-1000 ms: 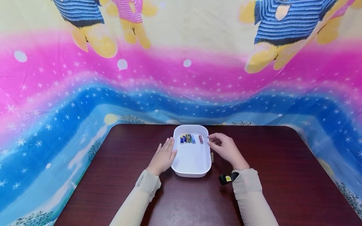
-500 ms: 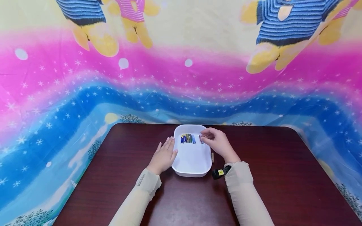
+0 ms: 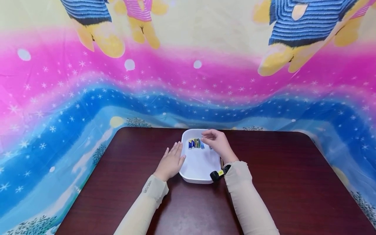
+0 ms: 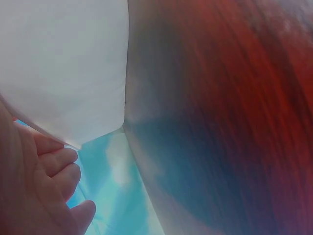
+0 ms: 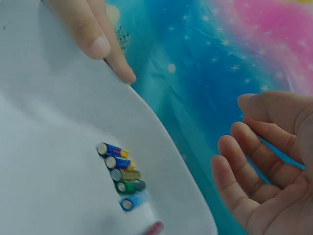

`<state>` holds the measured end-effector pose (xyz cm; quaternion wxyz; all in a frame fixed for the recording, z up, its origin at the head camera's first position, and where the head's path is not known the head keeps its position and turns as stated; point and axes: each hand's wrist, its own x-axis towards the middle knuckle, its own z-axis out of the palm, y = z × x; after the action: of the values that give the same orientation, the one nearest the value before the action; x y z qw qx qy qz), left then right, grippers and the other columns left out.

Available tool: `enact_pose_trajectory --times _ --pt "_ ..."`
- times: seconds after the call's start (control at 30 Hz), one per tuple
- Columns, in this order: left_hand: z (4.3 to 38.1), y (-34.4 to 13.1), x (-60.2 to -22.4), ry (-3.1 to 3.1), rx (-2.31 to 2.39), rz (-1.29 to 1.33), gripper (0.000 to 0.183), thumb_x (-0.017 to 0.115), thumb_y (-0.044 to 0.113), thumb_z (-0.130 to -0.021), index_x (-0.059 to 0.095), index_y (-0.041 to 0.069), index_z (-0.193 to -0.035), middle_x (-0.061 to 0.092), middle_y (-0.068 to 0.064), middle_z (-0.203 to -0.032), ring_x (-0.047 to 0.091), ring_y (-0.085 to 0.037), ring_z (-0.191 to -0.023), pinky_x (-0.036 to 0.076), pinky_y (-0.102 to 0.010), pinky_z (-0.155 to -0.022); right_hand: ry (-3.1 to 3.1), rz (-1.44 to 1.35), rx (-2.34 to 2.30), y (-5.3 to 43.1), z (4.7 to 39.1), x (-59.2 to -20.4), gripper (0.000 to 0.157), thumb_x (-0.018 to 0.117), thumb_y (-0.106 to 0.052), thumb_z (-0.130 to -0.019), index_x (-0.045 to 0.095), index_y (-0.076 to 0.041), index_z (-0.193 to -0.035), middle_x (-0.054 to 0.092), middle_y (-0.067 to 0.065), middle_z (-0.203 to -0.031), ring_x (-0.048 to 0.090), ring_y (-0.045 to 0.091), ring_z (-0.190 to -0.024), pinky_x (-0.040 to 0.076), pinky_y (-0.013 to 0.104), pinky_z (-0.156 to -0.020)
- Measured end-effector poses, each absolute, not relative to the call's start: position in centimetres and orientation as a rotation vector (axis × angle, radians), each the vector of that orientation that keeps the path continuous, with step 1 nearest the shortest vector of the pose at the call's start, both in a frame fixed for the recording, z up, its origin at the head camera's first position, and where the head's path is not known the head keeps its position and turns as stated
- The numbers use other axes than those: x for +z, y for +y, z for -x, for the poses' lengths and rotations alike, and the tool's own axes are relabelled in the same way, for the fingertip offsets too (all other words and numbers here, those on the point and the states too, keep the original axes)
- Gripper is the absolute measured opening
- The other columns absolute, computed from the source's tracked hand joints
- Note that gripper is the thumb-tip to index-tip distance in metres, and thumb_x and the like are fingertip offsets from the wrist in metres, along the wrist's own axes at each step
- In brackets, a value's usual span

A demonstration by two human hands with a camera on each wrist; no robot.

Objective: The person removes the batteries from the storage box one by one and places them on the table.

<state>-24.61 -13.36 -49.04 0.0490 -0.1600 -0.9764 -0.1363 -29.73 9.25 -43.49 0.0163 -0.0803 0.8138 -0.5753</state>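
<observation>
My left hand [image 3: 168, 163] lies along the left side of a white tray [image 3: 196, 166], its fairly straight fingers touching the rim. In the left wrist view its fingertips [image 4: 66, 156] are against the tray's side. My right hand [image 3: 218, 143] is over the tray's far right part, fingers loosely bent; the right wrist view shows nothing between thumb and fingers. Several batteries lie side by side in the tray: two blue-and-yellow [image 5: 117, 163], a gold one [image 5: 128, 175], a green one [image 5: 131, 186] and a light blue one [image 5: 133, 200]. A red battery [image 5: 154, 228] sits apart, mostly hidden by my hand in the head view.
A tan stick-like piece [image 3: 221, 162] shows outside the tray's right side, partly covered by my wrist. The dark red wooden table [image 3: 117, 182] extends around the tray. A patterned cloth [image 3: 164, 81] hangs behind it. A black wrist device [image 3: 217, 175] overhangs the tray's near right corner.
My right hand has moved left from the tray's right rim to over the batteries, passing over the red one and now covering most of it. My left hand has stayed at the rim.
</observation>
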Motion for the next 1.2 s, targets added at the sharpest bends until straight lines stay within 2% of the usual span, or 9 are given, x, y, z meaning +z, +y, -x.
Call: enact_pose_trajectory --times 0.1,0.23,0.33,0.5,0.8,1.07,1.2 --pt "24.6 -13.3 -49.0 -2.976 -0.425 0.489 0.06 0.03 0.041 -0.101 0.02 0.006 -0.15 0.021 -0.006 -0.155 0.013 -0.018 -0.142 0.014 -0.046 -0.113 2.474 0.181 -1.814 8.6 30.0 -43.8 0.02 0.073 -0.023 -0.083 0.07 -0.018 -0.103 0.067 0.004 -0.099 0.062 0.02 -0.09 0.049 0.048 -0.081" --pt "24.7 -13.4 -49.0 -2.984 -0.425 0.485 0.06 0.03 0.04 -0.101 0.019 0.007 -0.15 0.019 -0.005 -0.155 0.012 -0.018 -0.142 0.014 -0.046 -0.113 2.466 0.146 -1.806 7.5 30.3 -44.2 0.025 0.072 -0.02 -0.084 0.07 -0.011 -0.107 0.067 0.005 -0.101 0.063 0.021 -0.092 0.051 0.043 -0.082" --pt "24.7 -13.4 -49.0 -2.981 -0.42 0.484 0.06 0.03 0.041 -0.101 0.019 0.007 -0.15 0.019 -0.005 -0.155 0.011 -0.017 -0.142 0.014 -0.046 -0.113 2.452 0.152 -1.808 6.7 30.6 -44.5 0.029 0.071 -0.019 -0.084 0.068 -0.006 -0.11 0.067 0.008 -0.101 0.064 0.028 -0.091 0.051 0.045 -0.082" --pt "24.8 -13.4 -49.1 -2.965 -0.444 0.494 0.059 0.032 0.039 -0.101 0.02 0.007 -0.15 0.021 -0.005 -0.154 0.013 -0.018 -0.142 0.014 -0.046 -0.113 2.37 0.136 -1.84 5.6 31.1 -45.1 0.031 0.07 -0.018 -0.084 0.067 -0.005 -0.112 0.067 0.01 -0.098 0.063 0.037 -0.092 0.051 0.045 -0.082" --pt "24.7 -13.5 -49.2 -2.949 -0.451 0.504 0.059 0.034 0.038 -0.101 0.022 0.006 -0.149 0.022 -0.006 -0.154 0.015 -0.018 -0.142 0.016 -0.047 -0.113 2.318 0.094 -1.884 4.5 32.2 -46.2 0.031 0.068 -0.009 -0.085 0.065 -0.003 -0.115 0.067 0.011 -0.103 0.063 0.031 -0.094 0.054 0.031 -0.075" --pt "24.9 -13.5 -49.3 -2.952 -0.427 0.513 0.06 0.03 0.042 -0.101 0.021 0.008 -0.15 0.022 -0.006 -0.154 0.013 -0.017 -0.142 0.014 -0.046 -0.113 2.319 0.039 -1.881 4.0 32.7 -46.8 0.03 0.069 -0.007 -0.084 0.066 -0.002 -0.114 0.067 0.012 -0.1 0.063 0.019 -0.084 0.052 0.041 -0.081" --pt "24.9 -13.5 -49.4 -2.947 -0.413 0.519 0.06 0.029 0.042 -0.101 0.021 0.007 -0.15 0.023 -0.007 -0.154 0.015 -0.018 -0.142 0.016 -0.047 -0.113 2.339 0.023 -1.851 3.6 33.0 -47.4 0.032 0.07 -0.006 -0.082 0.066 -0.001 -0.114 0.068 0.011 -0.097 0.063 0.017 -0.08 0.053 0.039 -0.078"
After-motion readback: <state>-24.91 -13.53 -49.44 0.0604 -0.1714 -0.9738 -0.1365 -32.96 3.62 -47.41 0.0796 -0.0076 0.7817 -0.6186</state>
